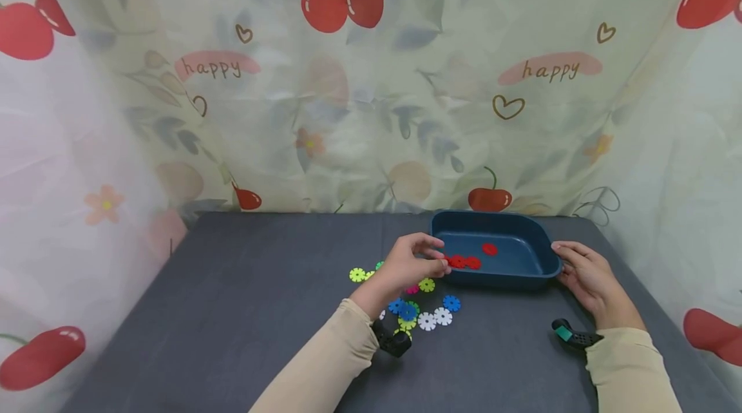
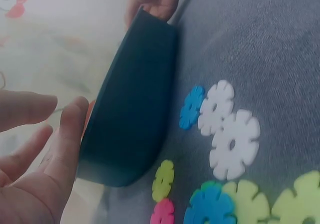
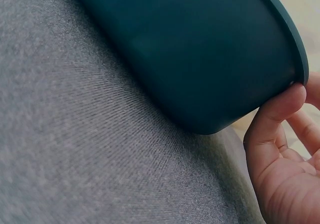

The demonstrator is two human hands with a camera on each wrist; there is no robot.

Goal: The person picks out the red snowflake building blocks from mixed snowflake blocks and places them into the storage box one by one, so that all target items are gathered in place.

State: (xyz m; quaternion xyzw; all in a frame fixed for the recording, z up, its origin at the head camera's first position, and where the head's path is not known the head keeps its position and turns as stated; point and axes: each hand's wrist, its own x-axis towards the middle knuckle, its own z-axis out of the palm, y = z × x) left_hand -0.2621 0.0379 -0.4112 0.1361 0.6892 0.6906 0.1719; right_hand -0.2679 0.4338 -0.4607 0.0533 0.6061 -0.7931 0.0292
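At the near left corner of a dark blue plastic bin, my left hand pinches a red notched disc between thumb and finger. The thumb tip is right at the rim, and the hand covers part of the disc. Other red notched discs lie on the floor of the bin. My right hand grips the bin's right end; its thumb presses the outside just under the rim, with fingers curled beyond it.
Loose notched discs lie on the dark grey tabletop below the left hand: white discs, a blue disc, a yellow-green disc and a pink disc. A cherry-print curtain stands behind the table.
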